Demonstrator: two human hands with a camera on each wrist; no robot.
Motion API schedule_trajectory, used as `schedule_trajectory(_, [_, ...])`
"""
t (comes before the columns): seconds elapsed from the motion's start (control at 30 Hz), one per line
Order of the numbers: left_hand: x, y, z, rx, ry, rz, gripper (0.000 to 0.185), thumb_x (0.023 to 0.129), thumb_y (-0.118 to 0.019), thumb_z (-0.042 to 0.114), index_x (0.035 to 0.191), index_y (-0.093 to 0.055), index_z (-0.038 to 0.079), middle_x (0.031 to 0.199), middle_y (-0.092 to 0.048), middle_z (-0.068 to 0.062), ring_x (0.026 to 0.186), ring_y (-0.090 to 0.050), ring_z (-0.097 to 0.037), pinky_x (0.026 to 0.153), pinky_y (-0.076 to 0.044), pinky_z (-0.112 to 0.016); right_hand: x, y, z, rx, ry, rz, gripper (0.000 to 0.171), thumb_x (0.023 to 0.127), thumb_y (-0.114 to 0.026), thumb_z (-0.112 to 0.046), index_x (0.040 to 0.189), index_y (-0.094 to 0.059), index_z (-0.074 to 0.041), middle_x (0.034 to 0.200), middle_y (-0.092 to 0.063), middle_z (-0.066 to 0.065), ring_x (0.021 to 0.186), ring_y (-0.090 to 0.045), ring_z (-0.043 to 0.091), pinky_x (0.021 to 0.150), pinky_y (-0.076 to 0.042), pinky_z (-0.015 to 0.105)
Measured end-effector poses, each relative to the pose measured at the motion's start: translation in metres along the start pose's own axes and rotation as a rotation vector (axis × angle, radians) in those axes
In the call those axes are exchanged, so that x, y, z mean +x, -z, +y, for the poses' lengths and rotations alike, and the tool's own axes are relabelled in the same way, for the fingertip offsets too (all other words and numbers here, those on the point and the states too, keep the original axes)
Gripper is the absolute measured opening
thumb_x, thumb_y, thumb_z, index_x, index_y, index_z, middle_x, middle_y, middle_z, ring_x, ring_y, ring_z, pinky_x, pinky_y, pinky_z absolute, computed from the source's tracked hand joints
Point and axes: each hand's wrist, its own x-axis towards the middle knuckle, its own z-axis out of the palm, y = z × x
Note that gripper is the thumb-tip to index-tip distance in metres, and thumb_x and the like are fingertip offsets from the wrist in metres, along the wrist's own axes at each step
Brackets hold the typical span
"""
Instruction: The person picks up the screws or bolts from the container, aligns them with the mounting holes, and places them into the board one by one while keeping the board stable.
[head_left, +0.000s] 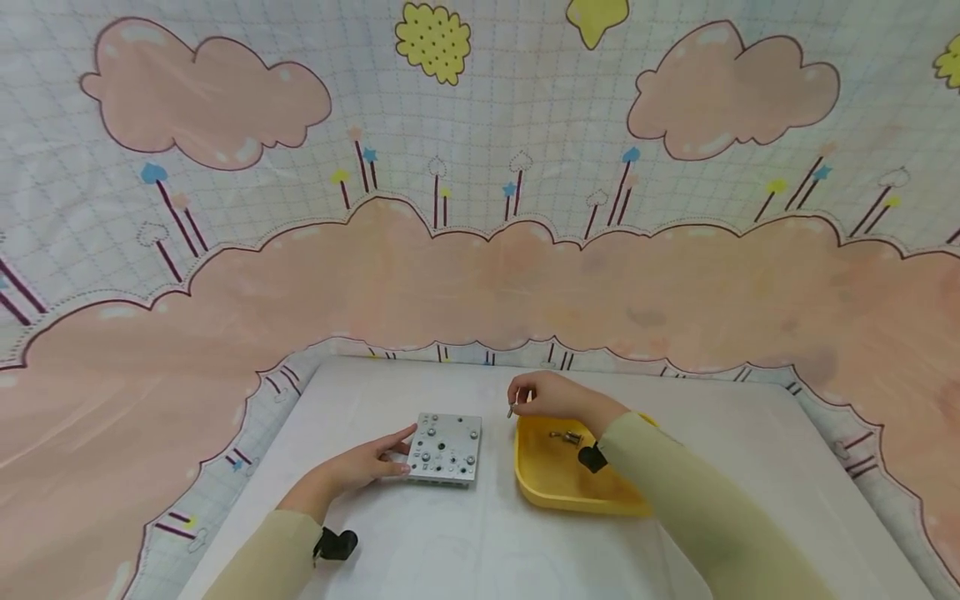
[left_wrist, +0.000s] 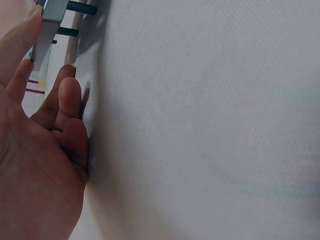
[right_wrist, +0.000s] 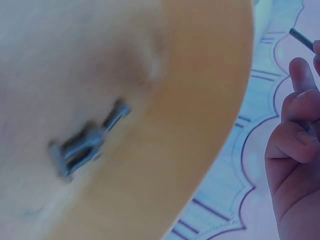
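A square metal plate studded with screws lies on the white table. My left hand rests beside its left edge, fingers straight and touching the plate. My right hand hovers over the far left corner of a yellow tray and pinches a small dark screw between its fingertips; the screw's threaded end sticks out above the curled fingers. A few loose metal screws lie inside the tray, blurred in the right wrist view.
A cartoon cloud-print cloth hangs as a backdrop behind and around the table. Bare white tabletop stretches in front of the plate and tray. Black wrist camera mounts sit on both sleeves.
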Motion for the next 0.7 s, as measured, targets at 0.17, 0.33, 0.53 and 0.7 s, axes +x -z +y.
schedule_trajectory(0.17, [-0.001,-0.001,-0.001,-0.01,-0.015,0.005,0.081,0.087,-0.076,0.035,0.156,-0.033,0.029,0.139,-0.052,-0.01,0.129,-0.044,-0.031,0.109,-0.027,-0.06,0.017,-0.009,-0.009,0.024,-0.006,0.005,0.006,0.093,-0.07,-0.019,0.093,-0.066,-0.023,0.09,-0.062,-0.003,0.082,-0.055,0.017,0.07,-0.047,0.03])
schedule_trajectory(0.33, [-0.003,-0.002,0.001,-0.022,-0.018,0.009,0.08,0.087,-0.075,0.033,0.156,-0.034,0.028,0.138,-0.052,-0.009,0.128,-0.045,-0.031,0.108,-0.029,-0.059,0.034,-0.018,-0.014,0.044,0.011,0.0,0.004,0.093,-0.07,-0.018,0.094,-0.066,-0.021,0.089,-0.063,-0.002,0.079,-0.056,0.016,0.068,-0.048,0.029])
schedule_trajectory(0.53, [-0.003,-0.003,0.001,-0.013,-0.01,0.014,0.08,0.086,-0.076,0.035,0.155,-0.035,0.03,0.138,-0.053,-0.007,0.128,-0.045,-0.03,0.108,-0.029,-0.059,0.05,-0.029,-0.021,0.054,0.012,-0.011,0.004,0.093,-0.07,-0.019,0.094,-0.066,-0.019,0.086,-0.063,-0.002,0.071,-0.056,0.016,0.066,-0.049,0.029])
schedule_trajectory(0.7, [-0.003,-0.002,0.002,0.005,0.003,0.023,0.08,0.085,-0.076,0.038,0.154,-0.036,0.033,0.138,-0.053,-0.006,0.128,-0.045,-0.029,0.108,-0.028,-0.059,0.063,-0.036,-0.025,0.055,-0.019,-0.026,0.004,0.092,-0.07,-0.018,0.094,-0.066,-0.018,0.085,-0.063,-0.002,0.073,-0.059,0.017,0.067,-0.049,0.028])
